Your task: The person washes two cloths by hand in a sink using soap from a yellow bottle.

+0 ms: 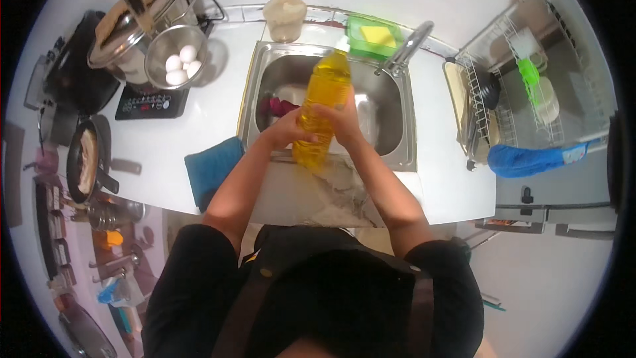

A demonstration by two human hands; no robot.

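A clear plastic bottle of yellow liquid [325, 89] with a white cap is held tilted over the near part of a stainless steel sink [408, 124]. My left hand [288, 130] grips its lower left side. My right hand [345, 118] is closed round its right side, a little higher. Behind my left hand, a dark pink item, perhaps cloth [279, 107], lies in the basin. A folded blue cloth [211, 166] lies on the counter by my left forearm. Behind the sink stands a green plastic container [355, 35] with a yellow sponge [377, 36], beside the metal faucet [410, 49].
At the left, a steel bowl [154, 67] of several white eggs stands by a large pot [117, 40] above an induction cooker [149, 104]. A small frying pan [74, 159] holds a strip of food. A wire dish rack [479, 104] stands at the right. A tub [284, 17] stands behind the sink.
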